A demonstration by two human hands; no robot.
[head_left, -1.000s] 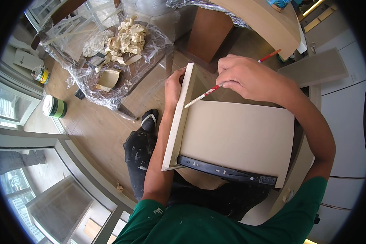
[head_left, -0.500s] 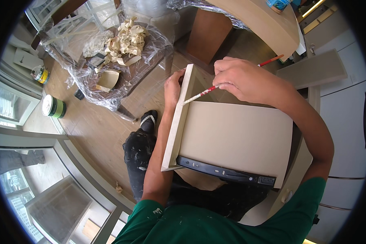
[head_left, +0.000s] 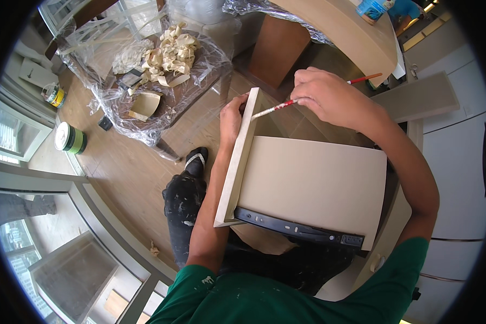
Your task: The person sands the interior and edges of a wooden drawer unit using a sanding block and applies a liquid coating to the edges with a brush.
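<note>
Presently, I am working at a pale pull-out panel (head_left: 313, 189) that is jutting leftward before me, with a narrow front strip (head_left: 235, 167) standing along its left edge. My right hand (head_left: 329, 100) is pinching a thin, red-handled paintbrush (head_left: 286, 104), its whitish tip slanting down to the strip's inner side near the far end; whether the bristles are touching, I cannot tell. My left hand (head_left: 232, 120) is bracing the strip's outer face, its fingers partly hidden, so I cannot tell how firmly they are closing. For a neat finish, I am favouring light strokes along the strip, with a slower pass where strip and panel are meeting. My left forearm is lying close beside the strip, so that outer edge is asking for care. A dark metal runner (head_left: 297, 228) is edging the panel's near side. The brush's tail is pointing toward the corner of a curved tabletop (head_left: 351, 32), so wide backward swings are looking risky. Leftward, wooden floor (head_left: 119, 167) is offering room, with plastic-draped furniture (head_left: 135, 135) and a green-banded tub (head_left: 76, 141) standing beyond.
</note>
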